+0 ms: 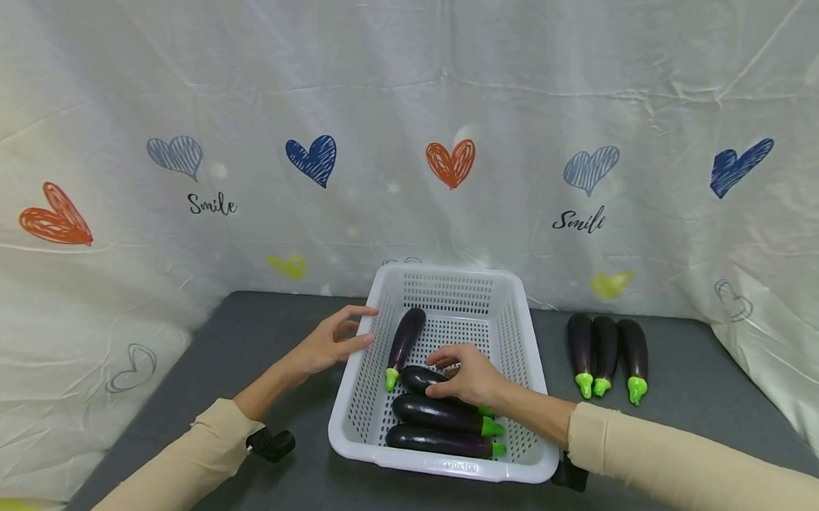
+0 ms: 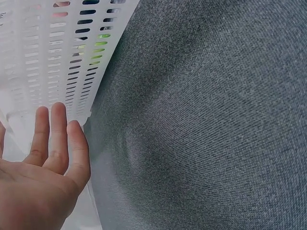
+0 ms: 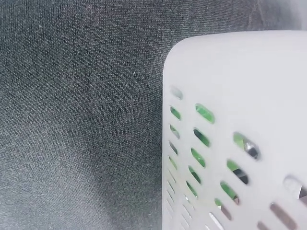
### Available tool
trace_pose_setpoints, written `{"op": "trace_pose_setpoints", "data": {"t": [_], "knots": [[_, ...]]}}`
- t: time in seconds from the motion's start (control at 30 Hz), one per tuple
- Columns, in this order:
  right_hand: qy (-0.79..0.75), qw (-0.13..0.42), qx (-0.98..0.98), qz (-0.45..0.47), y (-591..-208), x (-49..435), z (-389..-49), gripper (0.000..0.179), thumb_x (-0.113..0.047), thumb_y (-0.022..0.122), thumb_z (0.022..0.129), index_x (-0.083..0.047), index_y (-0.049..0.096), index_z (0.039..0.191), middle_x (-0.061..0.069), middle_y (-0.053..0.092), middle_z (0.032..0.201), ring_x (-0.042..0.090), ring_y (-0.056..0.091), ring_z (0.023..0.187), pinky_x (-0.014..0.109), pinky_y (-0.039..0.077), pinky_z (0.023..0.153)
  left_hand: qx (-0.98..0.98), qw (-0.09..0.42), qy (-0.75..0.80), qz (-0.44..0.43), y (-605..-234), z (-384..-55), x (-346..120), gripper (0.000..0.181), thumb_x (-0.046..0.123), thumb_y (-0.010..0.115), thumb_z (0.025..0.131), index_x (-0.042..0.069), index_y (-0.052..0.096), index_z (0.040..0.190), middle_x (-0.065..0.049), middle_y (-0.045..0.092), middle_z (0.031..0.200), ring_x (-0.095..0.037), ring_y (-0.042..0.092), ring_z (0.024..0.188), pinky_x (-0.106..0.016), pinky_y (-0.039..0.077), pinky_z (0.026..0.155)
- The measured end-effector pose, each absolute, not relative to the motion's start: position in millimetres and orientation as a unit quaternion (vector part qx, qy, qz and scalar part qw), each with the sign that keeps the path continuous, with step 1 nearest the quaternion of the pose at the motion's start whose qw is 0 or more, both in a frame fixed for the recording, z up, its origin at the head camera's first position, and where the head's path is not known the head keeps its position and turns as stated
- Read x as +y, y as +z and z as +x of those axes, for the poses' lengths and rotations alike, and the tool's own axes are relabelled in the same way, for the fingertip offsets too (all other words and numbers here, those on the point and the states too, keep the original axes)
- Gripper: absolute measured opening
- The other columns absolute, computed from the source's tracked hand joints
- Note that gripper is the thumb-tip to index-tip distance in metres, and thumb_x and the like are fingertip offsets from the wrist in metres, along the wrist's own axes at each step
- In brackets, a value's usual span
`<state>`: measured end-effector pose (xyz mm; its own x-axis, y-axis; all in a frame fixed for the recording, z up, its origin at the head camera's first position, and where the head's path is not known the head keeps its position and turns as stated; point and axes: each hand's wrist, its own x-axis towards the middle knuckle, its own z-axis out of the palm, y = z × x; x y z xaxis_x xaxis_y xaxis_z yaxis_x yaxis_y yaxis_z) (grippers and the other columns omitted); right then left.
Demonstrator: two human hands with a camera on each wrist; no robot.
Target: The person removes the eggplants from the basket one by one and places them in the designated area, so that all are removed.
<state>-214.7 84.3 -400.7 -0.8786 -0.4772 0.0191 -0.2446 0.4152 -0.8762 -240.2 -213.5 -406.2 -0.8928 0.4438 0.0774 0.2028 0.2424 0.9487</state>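
Note:
A white perforated plastic basket (image 1: 531,367) holds several dark purple eggplants with green stems. One eggplant (image 1: 406,339) lies lengthwise along its left side; two more, a middle one (image 1: 437,414) and a front one (image 1: 436,440), lie crosswise near me. Just behind these, my right hand (image 1: 473,376) grips another eggplant (image 1: 418,378), thumb on the near side and fingers on the far side, covering part of it. My left hand (image 1: 330,340) is at the basket's left rim, its fingertips right at the edge. In the left wrist view its fingers (image 2: 58,139) extend beside the slotted wall.
Three eggplants (image 1: 606,352) lie side by side on the dark grey table (image 1: 289,486), right of the basket, stems toward me. Behind the table hangs a pale curtain (image 1: 383,224) printed with hearts. The right wrist view shows the basket's outer corner (image 3: 230,67) beside grey cloth.

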Motion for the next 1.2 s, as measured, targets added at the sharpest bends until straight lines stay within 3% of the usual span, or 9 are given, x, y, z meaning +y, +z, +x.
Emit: {"op": "trace_pose_setpoints", "data": {"t": [0.13, 0.43, 1.2], "knots": [[-0.496, 0.121, 0.831, -0.220, -400.5, 83.9, -214.9, 0.036, 0.002, 0.087, 0.076, 0.005, 0.073, 0.109, 0.016, 0.069, 0.103, 0.027, 0.069, 0.088, 0.039, 0.058, 0.077, 0.782, 0.102, 0.578, 0.209, -406.8, -240.9, -213.6, 0.052, 0.019, 0.063, 0.104, 0.017, 0.043, 0.153, -0.022, 0.056, 0.129, -0.035, 0.062, 0.109, -0.049, 0.056, 0.084], [-0.516, 0.119, 0.821, -0.212, -397.1, 85.0, -214.3, 0.036, -0.001, 0.086, 0.080, 0.003, 0.073, 0.113, 0.013, 0.068, 0.103, 0.027, 0.067, 0.091, 0.036, 0.058, 0.071, 0.783, 0.105, 0.578, 0.206, -405.6, -239.5, -213.4, 0.052, 0.020, 0.063, 0.104, 0.018, 0.043, 0.153, -0.021, 0.056, 0.130, -0.035, 0.062, 0.110, -0.050, 0.056, 0.085], [-0.575, 0.096, 0.781, -0.224, -383.7, 99.5, -211.5, 0.041, -0.011, 0.083, 0.087, 0.003, 0.068, 0.123, 0.016, 0.067, 0.116, 0.029, 0.069, 0.096, 0.039, 0.058, 0.079, 0.779, 0.105, 0.585, 0.198, -406.9, -240.5, -212.8, 0.052, 0.021, 0.063, 0.104, 0.019, 0.044, 0.152, -0.021, 0.054, 0.133, -0.035, 0.062, 0.111, -0.051, 0.055, 0.087]]}}
